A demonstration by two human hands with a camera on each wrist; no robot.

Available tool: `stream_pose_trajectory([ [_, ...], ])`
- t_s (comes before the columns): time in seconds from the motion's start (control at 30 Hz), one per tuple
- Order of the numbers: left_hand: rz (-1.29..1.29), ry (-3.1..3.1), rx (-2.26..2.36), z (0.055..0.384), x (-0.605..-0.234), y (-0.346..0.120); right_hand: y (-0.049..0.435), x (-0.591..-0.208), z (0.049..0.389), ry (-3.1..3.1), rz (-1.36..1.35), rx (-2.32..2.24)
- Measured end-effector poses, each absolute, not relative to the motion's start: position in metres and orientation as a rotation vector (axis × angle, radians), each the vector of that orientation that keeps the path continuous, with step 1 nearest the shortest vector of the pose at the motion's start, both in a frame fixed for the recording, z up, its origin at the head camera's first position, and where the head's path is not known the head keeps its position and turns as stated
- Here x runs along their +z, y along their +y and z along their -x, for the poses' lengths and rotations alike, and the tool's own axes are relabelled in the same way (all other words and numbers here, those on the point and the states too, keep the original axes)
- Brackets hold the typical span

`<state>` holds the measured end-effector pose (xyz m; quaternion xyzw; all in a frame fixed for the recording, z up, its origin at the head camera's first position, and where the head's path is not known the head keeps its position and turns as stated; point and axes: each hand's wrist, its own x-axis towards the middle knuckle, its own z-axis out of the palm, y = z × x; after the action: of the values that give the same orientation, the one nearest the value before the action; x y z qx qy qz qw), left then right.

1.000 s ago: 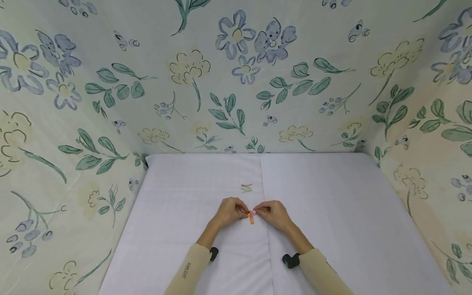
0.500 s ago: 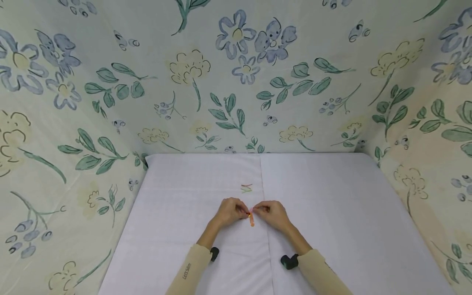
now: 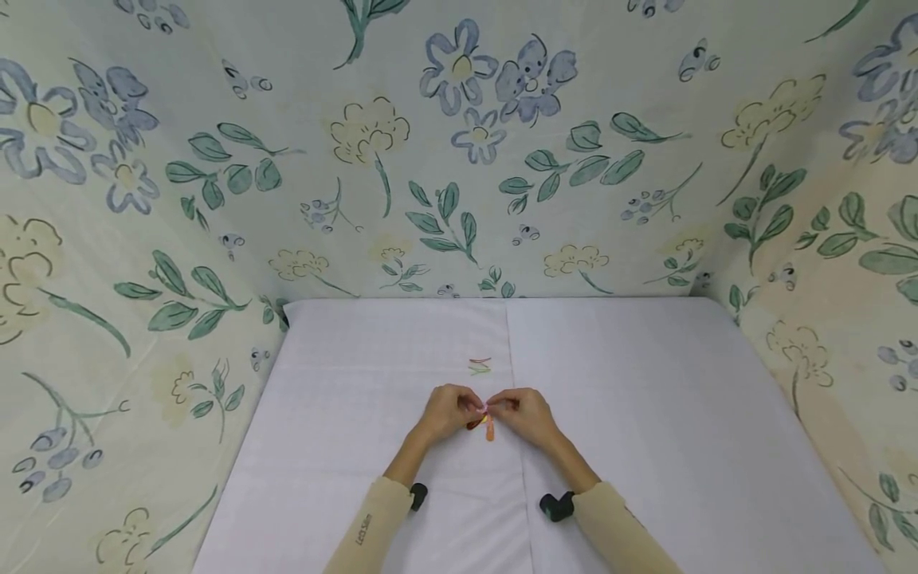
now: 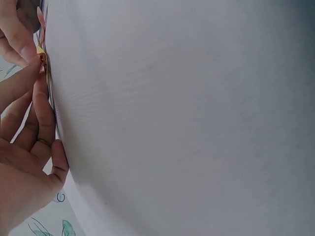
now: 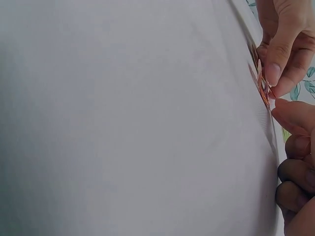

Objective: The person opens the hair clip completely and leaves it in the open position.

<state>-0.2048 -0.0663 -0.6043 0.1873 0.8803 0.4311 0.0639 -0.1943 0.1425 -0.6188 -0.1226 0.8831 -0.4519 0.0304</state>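
Note:
Over the middle of the white cloth, my two hands meet at a small cluster of thin coloured strips; their exact kind is unclear. In the head view an orange strip (image 3: 490, 430) points toward me from between the fingertips, and a dark brown piece (image 3: 473, 423) shows under the left fingers. My left hand (image 3: 445, 410) pinches the cluster between thumb and fingertips. A pink piece (image 3: 484, 409) at the top is pinched by my right hand (image 3: 531, 414). The right wrist view has slender pinkish loops (image 5: 262, 81) by the left thumb; fingers cover the rest.
Beyond the hands, a thin red piece (image 3: 479, 361) and a green one (image 3: 479, 370) lie on the white cloth (image 3: 617, 367). A seam runs down the cloth near the right hand. Floral fabric (image 3: 445, 159) hangs behind and at both sides.
My right hand has shifted slightly left, closer to the left fingertips. The pink piece moved left with it, and a dark brown piece now shows beneath the left fingers. The orange strip still points toward me.

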Motion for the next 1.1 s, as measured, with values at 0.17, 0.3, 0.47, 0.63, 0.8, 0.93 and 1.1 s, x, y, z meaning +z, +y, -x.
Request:
stream_pose_trajectory([
  [0.17, -0.522, 2.632, 1.346, 0.205, -0.604, -0.066, 0.141, -0.618, 0.193, 2.71, 0.379, -1.409],
  [0.3, -0.484, 2.599, 1.36, 0.206, -0.604, -0.065, 0.141, -0.615, 0.191, 2.691, 0.364, -1.406],
  [0.47, -0.498, 2.616, 1.318, 0.206, -0.603, -0.065, 0.143, -0.614, 0.19, 2.69, 0.396, -1.391],
  [0.63, -0.487, 2.631, 1.276, 0.205, -0.602, -0.064, 0.146, -0.615, 0.189, 2.674, 0.439, -1.39],
  [0.8, -0.475, 2.618, 1.269, 0.203, -0.6, -0.064, 0.149, -0.617, 0.19, 2.644, 0.443, -1.393],
  [0.93, -0.466, 2.61, 1.27, 0.203, -0.599, -0.065, 0.151, -0.617, 0.189, 2.626, 0.446, -1.414],
  [1.1, -0.454, 2.569, 1.341, 0.203, -0.598, -0.067, 0.152, -0.617, 0.189, 2.602, 0.483, -1.419],
])
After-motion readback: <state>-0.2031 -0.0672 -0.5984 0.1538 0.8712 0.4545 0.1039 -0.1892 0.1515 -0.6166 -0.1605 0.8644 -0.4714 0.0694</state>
